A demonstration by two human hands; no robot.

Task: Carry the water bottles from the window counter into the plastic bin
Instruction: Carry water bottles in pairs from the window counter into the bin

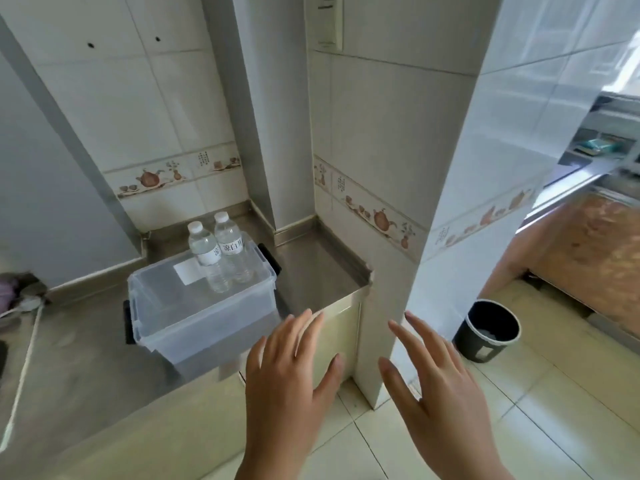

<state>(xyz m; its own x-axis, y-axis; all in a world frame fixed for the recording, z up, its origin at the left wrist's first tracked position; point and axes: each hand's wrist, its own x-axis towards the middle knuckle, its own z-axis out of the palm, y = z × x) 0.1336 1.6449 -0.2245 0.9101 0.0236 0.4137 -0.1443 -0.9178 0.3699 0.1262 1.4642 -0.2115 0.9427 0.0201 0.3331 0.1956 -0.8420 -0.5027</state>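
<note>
Two capped water bottles (202, 249) (232, 245), both standing in bin. One clear plastic bin (194, 313) on worktop (311, 271). One black wastebasket (486, 330) on floor. Two bare hands (287, 386) (440, 382), both spread, empty.

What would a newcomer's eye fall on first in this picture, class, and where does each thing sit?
Two open hands, the left hand and right hand, fill the lower middle, both empty and spread above the floor tiles. Beyond them on the steel counter stands a clear plastic bin with two water bottles upright in its far right corner. A dark waste bucket stands on the floor at right.
</note>
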